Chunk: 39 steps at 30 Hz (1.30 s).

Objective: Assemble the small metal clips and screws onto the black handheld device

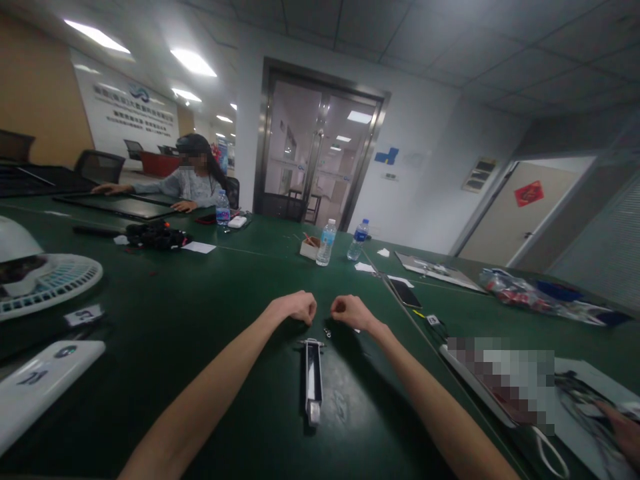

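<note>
My left hand [299, 307] hovers over the green table with its fingers curled together. Facing it, my right hand [351, 311] has thumb and fingertips pressed in a pinch. Anything either hand holds is too small or hidden to make out. Between and just below the hands lie tiny shiny metal pieces [327, 332]. Nearer to me rests a long, narrow metal channel-shaped part [313, 380], with a thin crosspiece at its far end and a silvery block at its near end. Neither hand touches it.
Beyond my hands stand two water bottles [327, 243] and a small box [310, 249]. A phone [404, 293] lies to the right. At left are a white fan [55, 283] and a white case [50, 387]. Another person [197, 177] sits across; a further hand [623, 427] shows at right.
</note>
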Motion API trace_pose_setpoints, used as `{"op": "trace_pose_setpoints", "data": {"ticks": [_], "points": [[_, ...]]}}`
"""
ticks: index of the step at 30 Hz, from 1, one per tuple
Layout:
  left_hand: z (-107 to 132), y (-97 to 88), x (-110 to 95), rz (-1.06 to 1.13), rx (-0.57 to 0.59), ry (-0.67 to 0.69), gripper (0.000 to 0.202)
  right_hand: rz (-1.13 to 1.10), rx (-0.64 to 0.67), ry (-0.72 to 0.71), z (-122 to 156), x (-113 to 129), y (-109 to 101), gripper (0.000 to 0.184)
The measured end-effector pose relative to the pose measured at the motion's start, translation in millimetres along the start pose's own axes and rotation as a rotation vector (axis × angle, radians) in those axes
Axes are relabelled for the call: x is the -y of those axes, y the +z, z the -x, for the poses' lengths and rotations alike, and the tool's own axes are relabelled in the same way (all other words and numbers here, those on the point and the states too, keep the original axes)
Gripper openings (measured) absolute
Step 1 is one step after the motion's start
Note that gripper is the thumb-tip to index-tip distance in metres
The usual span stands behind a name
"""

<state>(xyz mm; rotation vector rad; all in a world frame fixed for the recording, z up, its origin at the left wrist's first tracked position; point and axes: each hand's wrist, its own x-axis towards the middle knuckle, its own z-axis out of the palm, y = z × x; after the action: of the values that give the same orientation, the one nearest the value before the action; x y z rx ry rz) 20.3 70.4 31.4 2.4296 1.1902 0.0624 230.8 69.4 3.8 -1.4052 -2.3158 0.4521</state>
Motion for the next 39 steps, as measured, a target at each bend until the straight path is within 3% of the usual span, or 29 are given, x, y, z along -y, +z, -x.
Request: {"op": "trace_pose_setpoints", "data": {"ticks": [6, 12, 17, 24, 31, 39], "points": [[24.5, 0.9, -7.8, 0.218, -0.181, 0.117, 0.020, -0.306, -0.153, -0.041, 41.9, 27.8, 11.2, 0.013], [65.9, 26.1, -19.7, 0.485, -0.278, 0.166, 0.017, -0.618, -0.090, -0.077, 50.1, 50.3, 26.4, 0.018], [76.5, 35.9, -25.5, 0.556, -0.374, 0.144, 0.017, -0.705, -0.049, -0.095, 55.2, 57.5, 27.4, 0.021], [76.3, 34.2, -29.2, 0.497, -0.417, 0.168, 0.015, -0.753, -0.047, -0.107, 63.2, 56.8, 25.4, 0.024], [79.0, 35.9, -29.6, 0.239, -0.452, 0.193, 0.009, -0.846, -0.055, -0.052, 66.0, 60.5, 25.3, 0.027], [79.2, 42.5, -33.6, 0.041, -0.619, 0.298, 0.012, -0.991, -0.114, 0.089, 66.8, 63.8, 24.5, 0.030]]}}
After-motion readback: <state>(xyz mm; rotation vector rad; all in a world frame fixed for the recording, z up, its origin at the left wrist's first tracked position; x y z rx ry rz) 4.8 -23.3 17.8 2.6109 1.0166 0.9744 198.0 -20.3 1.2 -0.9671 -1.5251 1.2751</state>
